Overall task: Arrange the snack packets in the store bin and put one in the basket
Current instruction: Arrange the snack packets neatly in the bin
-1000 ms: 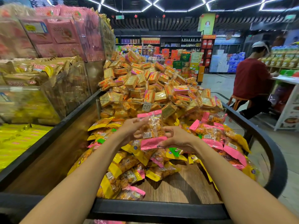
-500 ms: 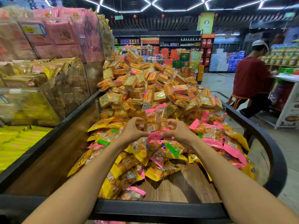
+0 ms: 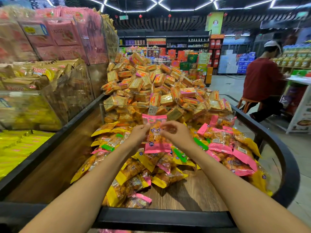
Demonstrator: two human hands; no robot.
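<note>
A brightly lit shop aisle surrounds a wooden-floored store bin (image 3: pixel 193 194) heaped with yellow and pink snack packets (image 3: pixel 223 140). Above the heap, one pink-ended packet (image 3: pixel 155 133) stands upright, pinched at its left edge by the left hand (image 3: pixel 138 133) and at its right edge by the right hand (image 3: pixel 176 133).

Dark slatted ceiling (image 3: pixel 168 22) carries white strip lights (image 3: pixel 156 5) in angular patterns. Below it, at the far wall, stand dark shelving units (image 3: pixel 176 42). Right of the shelving, pale tiled floor (image 3: pixel 225 86) extends past an orange stool (image 3: pixel 247 102).
</note>
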